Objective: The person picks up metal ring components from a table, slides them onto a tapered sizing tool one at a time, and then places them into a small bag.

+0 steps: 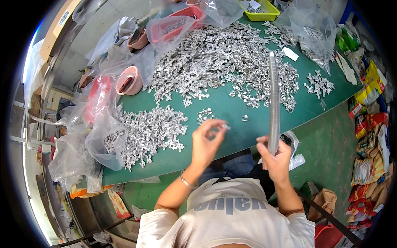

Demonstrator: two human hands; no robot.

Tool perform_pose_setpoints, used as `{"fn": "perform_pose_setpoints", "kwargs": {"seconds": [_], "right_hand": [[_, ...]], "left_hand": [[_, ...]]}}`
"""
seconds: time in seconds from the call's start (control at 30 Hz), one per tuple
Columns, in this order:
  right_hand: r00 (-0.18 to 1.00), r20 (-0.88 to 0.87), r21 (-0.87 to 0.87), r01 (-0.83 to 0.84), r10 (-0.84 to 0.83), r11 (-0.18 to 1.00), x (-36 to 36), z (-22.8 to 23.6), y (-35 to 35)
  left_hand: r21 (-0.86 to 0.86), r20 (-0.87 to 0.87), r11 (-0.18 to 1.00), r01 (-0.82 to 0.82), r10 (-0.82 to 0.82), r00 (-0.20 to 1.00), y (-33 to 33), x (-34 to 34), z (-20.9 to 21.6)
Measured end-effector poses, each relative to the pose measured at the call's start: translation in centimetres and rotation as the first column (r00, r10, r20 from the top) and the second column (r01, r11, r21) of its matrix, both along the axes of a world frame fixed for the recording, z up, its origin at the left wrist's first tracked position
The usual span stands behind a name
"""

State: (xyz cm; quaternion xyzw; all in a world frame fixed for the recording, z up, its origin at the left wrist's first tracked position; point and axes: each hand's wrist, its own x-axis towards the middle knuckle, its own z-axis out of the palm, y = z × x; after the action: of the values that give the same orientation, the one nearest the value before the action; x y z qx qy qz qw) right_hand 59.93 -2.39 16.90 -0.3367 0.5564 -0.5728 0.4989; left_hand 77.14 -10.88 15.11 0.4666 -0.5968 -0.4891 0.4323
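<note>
My right hand (276,159) is closed round the lower end of a long, tapered metal ring mandrel (273,95), which stands up over the table. In my left hand (206,142), thumb and forefinger pinch a small silvery metal piece (225,126); blur hides its exact shape. Just beyond that hand lie a few small metal parts (205,115) and a single ring-like piece (245,118). Behind the mandrel spreads a heap of metal rings (254,68). To its left is a big heap of small knobbly metal castings (190,62).
Another heap of castings (153,132) and plastic bags (109,144) lie at the left of the green table (231,140). A pink cup (130,80), red tray (175,29) and yellow-green tray (261,15) stand farther off. A small cluster (318,84) and glove (346,68) lie right.
</note>
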Motion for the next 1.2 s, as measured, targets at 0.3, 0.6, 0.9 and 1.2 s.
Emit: {"fn": "perform_pose_setpoints", "kwargs": {"seconds": [0.3,0.6,0.9,1.2], "right_hand": [[0.994,-0.063,0.076,0.099,-0.094,0.992,-2.7,-5.0,0.2],[0.991,-0.116,0.093,0.083,-0.072,0.992,-2.5,-5.9,-0.4],[0.991,-0.117,0.125,0.086,-0.071,0.989,-2.8,-5.4,0.7],[0.965,-0.203,0.214,-0.122,0.166,0.969,-4.0,-2.8,3.7]], "left_hand": [[-0.273,0.386,0.962,-0.007,0.117,0.915,-2.9,1.4,-5.3],[-0.450,0.668,0.885,0.124,0.241,0.705,-3.3,0.3,-5.6],[-0.408,0.559,0.882,0.236,0.037,0.828,-2.9,-6.0,-7.1],[0.013,-0.252,1.000,-0.010,0.013,0.968,-1.0,-2.4,-1.4]]}}
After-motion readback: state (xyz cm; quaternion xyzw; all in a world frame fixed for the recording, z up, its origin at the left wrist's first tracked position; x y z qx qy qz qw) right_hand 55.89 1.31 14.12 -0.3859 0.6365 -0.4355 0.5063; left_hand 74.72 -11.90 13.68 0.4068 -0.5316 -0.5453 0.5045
